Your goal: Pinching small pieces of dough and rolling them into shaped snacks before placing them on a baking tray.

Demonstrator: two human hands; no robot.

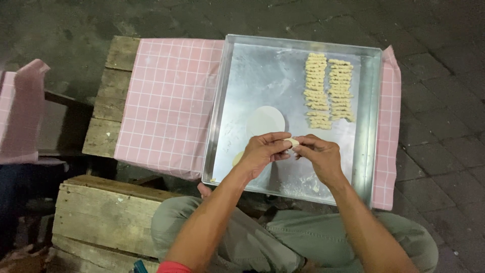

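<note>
Both hands met over the near half of the metal tray (222, 101). The left hand (262, 151) and right hand (318, 154) pinched one small dough piece (292, 142) between their fingertips, apparently mid-shaping. Two rows of shaped pieces (328, 91) lay finished at the tray's far right. Flat dough rounds (265, 121) at the tray's centre remained unworked. Judged partly complete.

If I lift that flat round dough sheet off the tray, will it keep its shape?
Probably not: the round dough sheet looks very thin and lies flat on the metal tray, so it would likely droop. It may tear if pinched hard. Flour dust on the tray suggests it should not stick much.
</note>
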